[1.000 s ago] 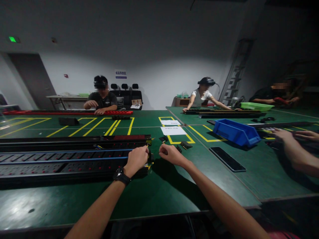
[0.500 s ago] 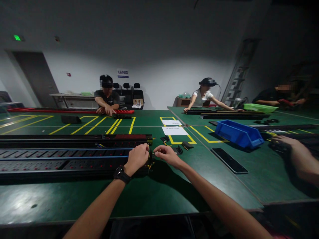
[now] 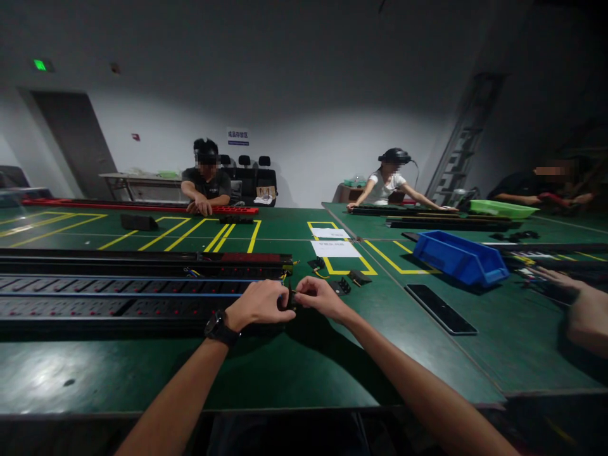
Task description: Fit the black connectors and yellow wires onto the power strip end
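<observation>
Long black power strips (image 3: 156,311) with rows of sockets and red dots lie side by side on the left, their ends near my hands. My left hand (image 3: 264,303) curls over the near strip's right end, thumb and fingers around a dark end piece (image 3: 289,296). Facing it, my right hand (image 3: 321,297) is closed in a pinch beside that piece; what the fingertips hold is too small to make out. Yellow wires (image 3: 285,276) show at the strip end, partly hidden by my left hand. Small black parts (image 3: 342,286) lie just beyond my right hand.
A blue bin (image 3: 458,259) and a dark phone-like slab (image 3: 439,308) lie to the right on the green table (image 3: 380,354). White paper sheets (image 3: 335,249) lie ahead. Another person's hand (image 3: 565,285) reaches in at right among wires. Two people (image 3: 206,180) sit across the table.
My left hand has turned and its thumb now comes around the near side of the strip end. My right hand stays pinched beside it. The co-worker across on the left has drawn a hand back.
</observation>
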Motion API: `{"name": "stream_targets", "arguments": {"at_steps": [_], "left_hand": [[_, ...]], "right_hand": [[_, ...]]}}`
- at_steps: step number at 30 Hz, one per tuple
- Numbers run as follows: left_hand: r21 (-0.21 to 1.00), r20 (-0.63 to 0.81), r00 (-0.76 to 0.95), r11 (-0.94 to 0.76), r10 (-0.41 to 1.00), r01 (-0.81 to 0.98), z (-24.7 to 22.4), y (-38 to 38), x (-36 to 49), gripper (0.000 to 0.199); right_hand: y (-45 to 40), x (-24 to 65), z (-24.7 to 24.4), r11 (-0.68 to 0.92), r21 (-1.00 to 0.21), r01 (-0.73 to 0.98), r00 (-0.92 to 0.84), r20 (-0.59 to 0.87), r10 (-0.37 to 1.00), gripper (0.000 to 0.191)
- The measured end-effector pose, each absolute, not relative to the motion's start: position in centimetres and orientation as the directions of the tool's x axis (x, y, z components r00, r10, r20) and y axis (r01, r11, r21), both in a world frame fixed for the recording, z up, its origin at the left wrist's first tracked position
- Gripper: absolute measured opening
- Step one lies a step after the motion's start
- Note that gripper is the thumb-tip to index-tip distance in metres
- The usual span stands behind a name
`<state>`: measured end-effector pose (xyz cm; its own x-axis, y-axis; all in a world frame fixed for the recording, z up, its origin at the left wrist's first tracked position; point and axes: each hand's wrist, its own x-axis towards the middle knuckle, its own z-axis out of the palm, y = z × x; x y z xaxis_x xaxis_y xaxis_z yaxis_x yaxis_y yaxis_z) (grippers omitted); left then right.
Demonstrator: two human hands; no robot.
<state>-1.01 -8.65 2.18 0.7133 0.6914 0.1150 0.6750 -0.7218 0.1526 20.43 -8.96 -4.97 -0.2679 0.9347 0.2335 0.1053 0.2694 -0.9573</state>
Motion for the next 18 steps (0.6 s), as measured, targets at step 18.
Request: {"name": "stream_targets", "arguments": {"at_steps": [18], "left_hand": [[0.074, 0.061, 0.758, -0.76, 0.65, 0.646, 0.8, -9.1, -0.9, 0.021]], "right_hand": [[-8.9, 20.5, -5.6, 0.228, -0.967, 0.113, -0.315, 0.183, 0.931, 0.039]]}}
